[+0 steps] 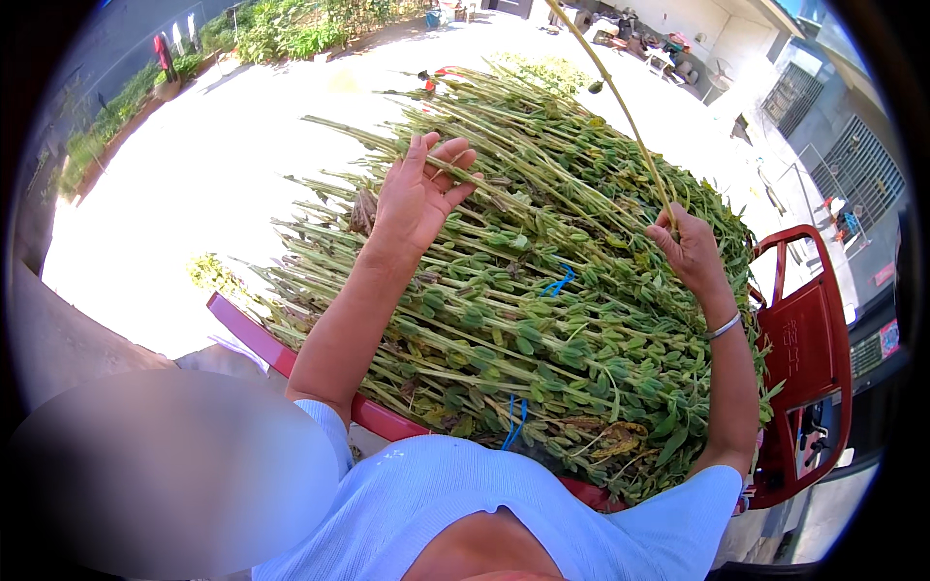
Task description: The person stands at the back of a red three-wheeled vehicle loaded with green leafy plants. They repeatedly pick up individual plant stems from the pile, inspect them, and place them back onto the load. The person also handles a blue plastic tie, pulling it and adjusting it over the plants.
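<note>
Right hand (686, 244) grips one raised stalk (640, 145); left hand (412, 198) grip half-curled, hold unclear. Remaining leafy pile (504, 324) lies heaped on red cart (254, 332).

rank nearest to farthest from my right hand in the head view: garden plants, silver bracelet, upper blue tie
1. Silver bracelet: just below the right hand.
2. Upper blue tie: on the piled stalks, left of the hand.
3. Garden plants: across the yard, upper left.
</note>
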The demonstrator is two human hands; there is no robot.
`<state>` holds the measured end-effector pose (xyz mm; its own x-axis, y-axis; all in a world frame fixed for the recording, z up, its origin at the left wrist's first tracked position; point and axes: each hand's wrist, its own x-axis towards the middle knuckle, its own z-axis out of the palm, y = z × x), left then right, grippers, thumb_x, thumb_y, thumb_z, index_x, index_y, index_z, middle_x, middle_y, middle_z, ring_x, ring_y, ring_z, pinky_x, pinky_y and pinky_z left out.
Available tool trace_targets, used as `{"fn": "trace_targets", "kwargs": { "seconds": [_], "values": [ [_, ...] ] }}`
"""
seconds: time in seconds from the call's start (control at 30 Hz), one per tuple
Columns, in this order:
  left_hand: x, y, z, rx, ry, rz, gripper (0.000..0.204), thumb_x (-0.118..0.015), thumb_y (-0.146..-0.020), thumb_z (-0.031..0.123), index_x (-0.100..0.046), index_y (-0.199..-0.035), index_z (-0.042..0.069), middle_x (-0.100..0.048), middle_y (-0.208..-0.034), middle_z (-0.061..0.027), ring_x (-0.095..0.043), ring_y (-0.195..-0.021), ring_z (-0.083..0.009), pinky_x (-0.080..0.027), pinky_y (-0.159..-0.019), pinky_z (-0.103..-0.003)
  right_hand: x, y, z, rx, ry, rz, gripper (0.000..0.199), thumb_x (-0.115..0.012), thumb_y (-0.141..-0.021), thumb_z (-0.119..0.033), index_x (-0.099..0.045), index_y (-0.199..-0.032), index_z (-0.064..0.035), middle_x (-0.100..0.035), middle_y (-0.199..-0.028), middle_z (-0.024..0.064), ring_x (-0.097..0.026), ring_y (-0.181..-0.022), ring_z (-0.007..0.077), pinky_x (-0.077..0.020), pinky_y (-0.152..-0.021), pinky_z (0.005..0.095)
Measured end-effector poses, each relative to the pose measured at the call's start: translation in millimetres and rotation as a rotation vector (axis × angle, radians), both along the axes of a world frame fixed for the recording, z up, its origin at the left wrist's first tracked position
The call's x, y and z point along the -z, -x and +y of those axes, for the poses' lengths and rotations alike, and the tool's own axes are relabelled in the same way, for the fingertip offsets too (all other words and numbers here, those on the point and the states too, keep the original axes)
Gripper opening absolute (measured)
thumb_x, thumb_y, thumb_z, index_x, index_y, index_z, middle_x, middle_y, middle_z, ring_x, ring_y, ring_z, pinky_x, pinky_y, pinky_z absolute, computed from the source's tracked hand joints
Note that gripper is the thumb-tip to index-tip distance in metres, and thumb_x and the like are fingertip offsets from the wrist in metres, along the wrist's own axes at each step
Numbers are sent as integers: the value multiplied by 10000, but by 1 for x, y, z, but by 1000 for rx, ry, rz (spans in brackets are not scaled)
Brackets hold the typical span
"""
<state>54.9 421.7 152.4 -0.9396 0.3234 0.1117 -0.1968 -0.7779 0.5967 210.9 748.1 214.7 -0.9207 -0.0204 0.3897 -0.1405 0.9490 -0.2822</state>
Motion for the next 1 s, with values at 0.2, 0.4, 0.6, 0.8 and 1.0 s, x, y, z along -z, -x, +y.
{"fn": "trace_targets", "kwargs": {
  "seconds": [0.2,0.4,0.6,0.8,1.0],
  "values": [
    [-7,-6,-7,87,-89,106,405,-385,-1024,401,-472,-1220,58,-584,-1228,-177,-601,-1068,-265,-541,-907,-490,13,51,-63,-226,-188,-47,498,-579,-869,-561,-523,-827,-68,-550,-668,145,-577,-666,359,-443,-585,445],
    [-4,0,-6,117,-25,90,359,-389,-1028,378,-508,-1182,77,-587,-1247,-162,-606,-1057,-269,-527,-934,-494,23,60,-67,-327,-80,-229,542,-539,-878,-603,-608,-867,-66,-570,-636,148,-587,-643,344,-450,-578,422],
    [0,5,-22,195,-83,174,314,-485,-1006,323,-590,-1083,37,-620,-1198,-157,-581,-1150,-307,-501,-977,-519,14,60,-63,-470,156,-327,542,-544,-908,-556,-656,-967,-29,-619,-731,140,-601,-678,298,-472,-634,393],
    [5,13,-19,327,-227,197,292,-537,-958,197,-582,-1185,18,-584,-1272,-172,-519,-1238,-332,-397,-1055,-602,36,42,-43,-344,253,49,460,-609,-915,-449,-645,-1003,1,-647,-777,135,-612,-716,254,-490,-668,370],
    [5,13,-20,300,-158,187,521,-628,-878,165,-453,-1351,33,-585,-1280,-133,-495,-1261,-316,-363,-1082,-598,24,-8,52,105,236,280,282,-651,-898,-256,-652,-816,13,-593,-642,72,-539,-580,147,-445,-561,312]
  ]
}}
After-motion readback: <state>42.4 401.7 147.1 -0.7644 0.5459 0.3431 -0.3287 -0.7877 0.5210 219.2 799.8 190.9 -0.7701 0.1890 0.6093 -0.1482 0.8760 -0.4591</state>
